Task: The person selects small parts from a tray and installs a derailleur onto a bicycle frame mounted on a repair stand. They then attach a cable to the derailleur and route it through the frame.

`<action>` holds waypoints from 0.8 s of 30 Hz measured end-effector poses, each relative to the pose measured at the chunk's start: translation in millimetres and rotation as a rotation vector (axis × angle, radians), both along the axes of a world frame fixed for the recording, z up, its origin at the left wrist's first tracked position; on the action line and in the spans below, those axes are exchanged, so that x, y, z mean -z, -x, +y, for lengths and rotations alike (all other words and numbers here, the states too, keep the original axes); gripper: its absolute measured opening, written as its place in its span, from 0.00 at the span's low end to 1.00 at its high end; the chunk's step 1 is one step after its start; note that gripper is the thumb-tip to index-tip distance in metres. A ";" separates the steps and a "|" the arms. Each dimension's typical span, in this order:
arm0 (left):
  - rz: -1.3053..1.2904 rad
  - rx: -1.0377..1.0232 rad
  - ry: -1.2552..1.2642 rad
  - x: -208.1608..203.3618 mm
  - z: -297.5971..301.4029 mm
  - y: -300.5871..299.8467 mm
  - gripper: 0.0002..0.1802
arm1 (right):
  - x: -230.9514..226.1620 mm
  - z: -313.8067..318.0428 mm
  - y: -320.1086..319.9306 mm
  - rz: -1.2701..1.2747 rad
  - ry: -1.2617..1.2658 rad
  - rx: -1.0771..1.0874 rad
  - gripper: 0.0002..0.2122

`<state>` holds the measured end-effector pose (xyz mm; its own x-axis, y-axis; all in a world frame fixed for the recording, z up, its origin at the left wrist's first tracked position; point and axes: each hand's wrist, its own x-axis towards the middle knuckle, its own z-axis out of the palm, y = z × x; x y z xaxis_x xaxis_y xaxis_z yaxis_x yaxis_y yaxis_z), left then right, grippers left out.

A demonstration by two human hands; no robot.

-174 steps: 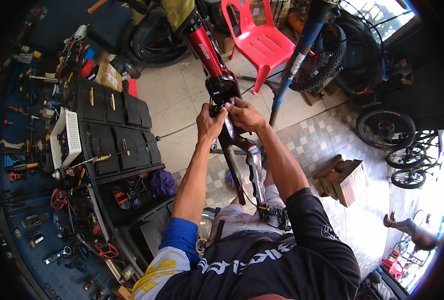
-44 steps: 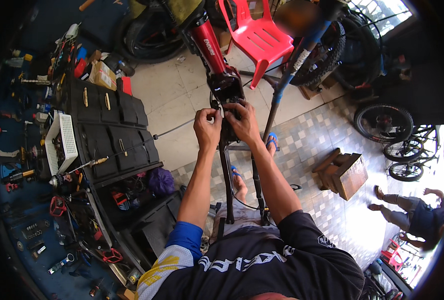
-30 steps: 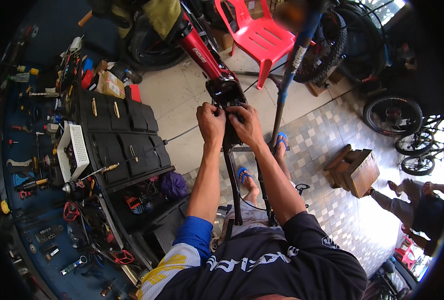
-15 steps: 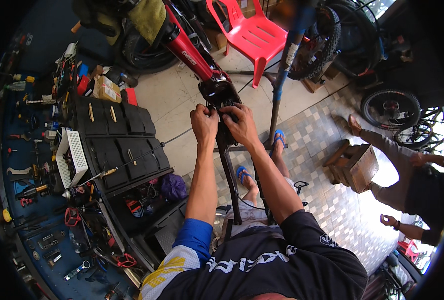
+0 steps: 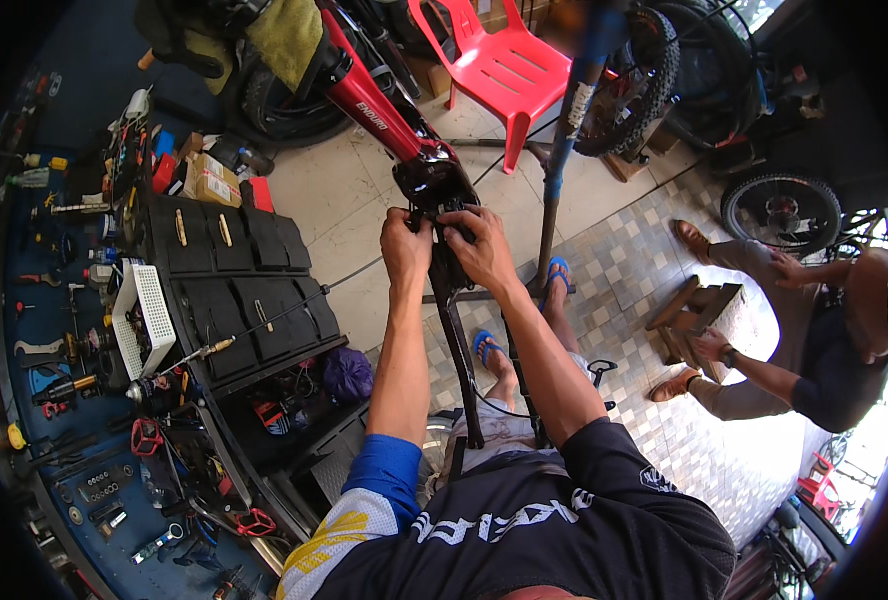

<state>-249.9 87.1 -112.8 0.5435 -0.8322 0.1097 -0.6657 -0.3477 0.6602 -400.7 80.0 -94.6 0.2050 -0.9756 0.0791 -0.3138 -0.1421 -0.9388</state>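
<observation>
A red bicycle frame [image 5: 379, 110] slants down from the top centre, ending in a dark, hollow lower housing [image 5: 434, 178]. Both my hands work close together at the near edge of that housing. My left hand [image 5: 405, 245] has its fingers bent and pinched at the left side of the opening. On the right side, my right hand [image 5: 477, 245] is curled, thumb and fingertips pressed together. Whatever small part lies in the fingertips is hidden by them. A dark frame tube [image 5: 459, 345] runs from below my hands toward my lap, between my forearms.
A blue stand post [image 5: 561, 150] rises just right of the frame. Beyond it is a red plastic chair [image 5: 509, 70]. Tools cover the bench [image 5: 149, 490] at left, beside a black cabinet [image 5: 239, 305]. At right, another person's hand [image 5: 709, 345] is at a wooden stool [image 5: 694, 310].
My hands stay at the housing with only slight shifts. The person at right has leaned in, bringing a hand to the wooden stool, and their legs have moved.
</observation>
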 end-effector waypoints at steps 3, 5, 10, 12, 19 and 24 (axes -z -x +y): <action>-0.020 0.018 0.000 4.8 0.2 -5.5 0.16 | -1.5 0.8 -1.0 0.007 -0.010 -0.006 0.13; -0.024 0.024 -0.012 4.7 0.0 -5.8 0.16 | -1.5 0.7 -0.8 0.009 -0.011 -0.007 0.13; -0.005 0.022 -0.052 -2.2 0.8 -5.1 0.15 | -1.5 1.7 -1.8 0.004 -0.007 -0.010 0.12; 0.102 0.004 -0.127 -16.2 -0.4 3.3 0.16 | 0.6 0.4 1.9 0.016 0.003 -0.007 0.13; 0.271 -0.104 -0.182 -19.1 8.2 6.1 0.20 | -11.1 41.5 40.4 -0.053 0.018 0.101 0.28; 0.382 -0.003 -0.208 -26.9 8.7 11.4 0.20 | -8.9 129.2 115.0 0.179 -0.294 -0.133 0.44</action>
<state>-261.3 95.8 -85.8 0.5147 -0.8138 -0.2698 -0.3857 -0.5008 0.7748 -515.8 209.2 -85.8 0.3170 -0.9150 -0.2497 -0.4738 0.0753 -0.8774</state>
